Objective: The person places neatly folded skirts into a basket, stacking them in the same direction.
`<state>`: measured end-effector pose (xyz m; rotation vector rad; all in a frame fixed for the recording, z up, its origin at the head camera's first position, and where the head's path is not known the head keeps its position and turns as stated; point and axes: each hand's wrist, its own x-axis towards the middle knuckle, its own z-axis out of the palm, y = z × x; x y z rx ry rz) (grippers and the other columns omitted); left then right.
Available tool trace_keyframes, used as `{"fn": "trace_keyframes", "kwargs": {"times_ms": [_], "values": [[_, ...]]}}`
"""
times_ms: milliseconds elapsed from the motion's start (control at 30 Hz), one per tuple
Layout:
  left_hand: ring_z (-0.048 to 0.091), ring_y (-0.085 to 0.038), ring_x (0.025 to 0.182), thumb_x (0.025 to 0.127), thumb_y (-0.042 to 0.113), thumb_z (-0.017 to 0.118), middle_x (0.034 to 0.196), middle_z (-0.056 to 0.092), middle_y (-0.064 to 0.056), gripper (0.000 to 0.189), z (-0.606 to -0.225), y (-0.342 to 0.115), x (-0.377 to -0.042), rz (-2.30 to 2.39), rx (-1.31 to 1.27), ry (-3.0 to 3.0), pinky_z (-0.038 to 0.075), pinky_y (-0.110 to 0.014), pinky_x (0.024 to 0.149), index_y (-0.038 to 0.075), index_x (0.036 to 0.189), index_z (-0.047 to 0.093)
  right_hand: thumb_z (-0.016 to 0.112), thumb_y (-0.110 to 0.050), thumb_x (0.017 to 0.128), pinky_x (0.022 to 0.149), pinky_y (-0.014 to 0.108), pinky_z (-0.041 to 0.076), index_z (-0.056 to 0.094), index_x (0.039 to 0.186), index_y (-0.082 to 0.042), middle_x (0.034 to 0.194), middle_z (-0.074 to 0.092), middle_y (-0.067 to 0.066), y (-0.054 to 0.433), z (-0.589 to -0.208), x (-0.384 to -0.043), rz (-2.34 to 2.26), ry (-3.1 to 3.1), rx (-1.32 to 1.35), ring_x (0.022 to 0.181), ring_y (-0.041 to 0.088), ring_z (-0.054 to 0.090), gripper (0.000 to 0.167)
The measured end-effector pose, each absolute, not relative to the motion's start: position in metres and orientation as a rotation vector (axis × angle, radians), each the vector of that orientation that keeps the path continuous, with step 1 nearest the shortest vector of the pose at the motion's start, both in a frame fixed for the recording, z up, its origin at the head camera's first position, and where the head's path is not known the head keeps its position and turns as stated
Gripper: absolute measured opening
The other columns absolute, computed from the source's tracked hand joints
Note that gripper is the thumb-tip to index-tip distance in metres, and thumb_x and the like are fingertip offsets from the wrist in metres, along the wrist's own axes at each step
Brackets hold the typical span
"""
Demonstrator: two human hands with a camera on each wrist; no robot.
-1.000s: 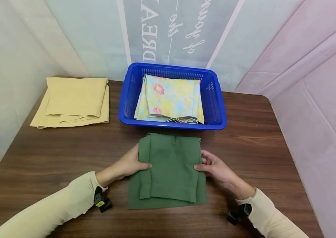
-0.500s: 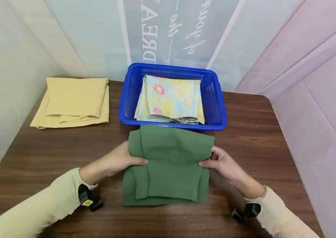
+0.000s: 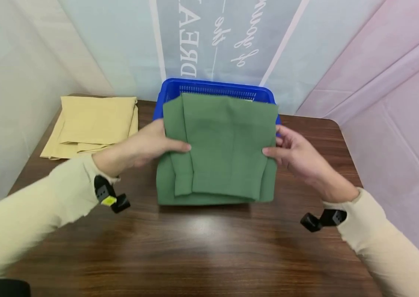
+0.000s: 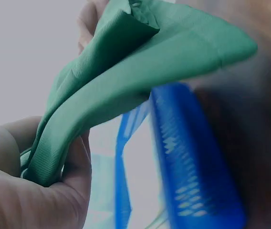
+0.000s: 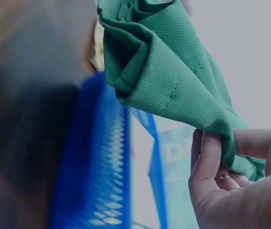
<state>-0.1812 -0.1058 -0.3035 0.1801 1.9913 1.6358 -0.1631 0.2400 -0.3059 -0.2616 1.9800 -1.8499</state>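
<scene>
A folded green garment (image 3: 228,152), its exact kind not clear, is held up in front of and over the blue basket (image 3: 217,84). My left hand (image 3: 148,142) pinches its left edge, thumb on top and fingers underneath. At the opposite edge my right hand (image 3: 298,154) grips it the same way. Both wrist views show the green cloth (image 4: 121,86) bunched between thumb and fingers, above the basket's wall (image 5: 97,162). In the head view the cloth hides most of the basket and nearly all of what lies in it.
A folded pale yellow garment (image 3: 96,121) lies at the back left of the brown wooden table (image 3: 194,251). Behind the basket hangs a printed curtain (image 3: 228,41) with lettering. More pale sheeting borders the table left and right.
Both hands have lifted the green garment off the table and carried it forward over the basket. The floral cloth in the basket, visible before, is now covered from the head view.
</scene>
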Motion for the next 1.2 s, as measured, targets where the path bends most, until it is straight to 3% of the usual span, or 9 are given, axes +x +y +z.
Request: {"fn": "trace_keyframes", "kwargs": {"times_ms": [167, 300, 600, 767, 900, 1033, 1200], "values": [[0.057, -0.029, 0.125, 0.095, 0.003, 0.07, 0.141, 0.052, -0.015, 0.067, -0.282, -0.098, -0.22, 1.651, 0.133, 2.045, 0.051, -0.039, 0.104, 0.004, 0.15, 0.032, 0.055, 0.011, 0.098, 0.063, 0.02, 0.054, 0.048, 0.132, -0.004, 0.1, 0.07, 0.001, 0.238, -0.287, -0.2, -1.91, 1.954, -0.186, 0.074, 0.009, 0.065, 0.038], [0.055, -0.027, 0.127, 0.1, 0.009, 0.065, 0.146, 0.05, -0.016, 0.064, -0.277, -0.096, -0.251, 1.64, 0.092, 2.099, 0.049, -0.037, 0.106, 0.002, 0.152, 0.03, 0.054, 0.008, 0.1, 0.071, 0.023, 0.058, 0.045, 0.134, -0.002, 0.115, 0.068, 0.003, 0.234, -0.283, -0.23, -1.917, 1.964, -0.086, 0.09, 0.011, 0.069, 0.036], [0.055, -0.029, 0.128, 0.102, 0.004, 0.058, 0.147, 0.048, -0.017, 0.061, -0.302, -0.097, -0.301, 1.482, 0.028, 2.139, 0.051, -0.04, 0.104, 0.003, 0.155, 0.026, 0.054, -0.006, 0.105, 0.095, 0.033, 0.055, 0.024, 0.16, -0.007, 0.153, 0.044, 0.015, 0.224, -0.31, -0.28, -1.604, 2.184, 0.077, 0.118, 0.017, 0.059, 0.063], [0.043, -0.031, 0.14, 0.103, 0.007, 0.058, 0.16, 0.031, -0.019, 0.076, -0.316, -0.089, -0.311, 1.287, 0.002, 2.261, 0.044, -0.043, 0.111, 0.002, 0.161, 0.01, 0.053, -0.004, 0.105, 0.109, 0.048, 0.046, 0.021, 0.161, -0.007, 0.159, 0.037, 0.019, 0.219, -0.328, -0.293, -1.52, 2.208, 0.114, 0.13, 0.027, 0.052, 0.065], [0.032, -0.031, 0.148, 0.103, 0.009, 0.057, 0.167, 0.014, -0.018, 0.085, -0.321, -0.083, -0.313, 1.169, -0.036, 2.268, 0.038, -0.045, 0.116, 0.002, 0.162, -0.005, 0.051, -0.004, 0.106, 0.111, 0.05, 0.044, 0.013, 0.163, -0.006, 0.156, 0.037, 0.024, 0.219, -0.337, -0.296, -1.422, 2.251, 0.156, 0.134, 0.034, 0.047, 0.069], [0.021, -0.032, 0.152, 0.104, 0.016, 0.058, 0.168, 0.007, -0.017, 0.088, -0.323, -0.08, -0.311, 1.055, -0.058, 2.199, 0.037, -0.05, 0.116, 0.001, 0.161, -0.008, 0.05, -0.004, 0.106, 0.11, 0.053, 0.044, -0.007, 0.163, -0.009, 0.157, 0.031, 0.03, 0.221, -0.339, -0.296, -1.27, 2.287, 0.117, 0.14, 0.041, 0.041, 0.081], [0.013, -0.031, 0.155, 0.105, 0.025, 0.057, 0.17, -0.004, -0.013, 0.092, -0.326, -0.08, -0.309, 0.956, -0.035, 2.148, 0.037, -0.053, 0.116, 0.006, 0.161, -0.013, 0.051, -0.004, 0.105, 0.1, 0.05, 0.053, -0.02, 0.161, -0.017, 0.154, 0.033, 0.035, 0.218, -0.34, -0.294, -1.118, 2.299, -0.013, 0.137, 0.045, 0.043, 0.091]]}}
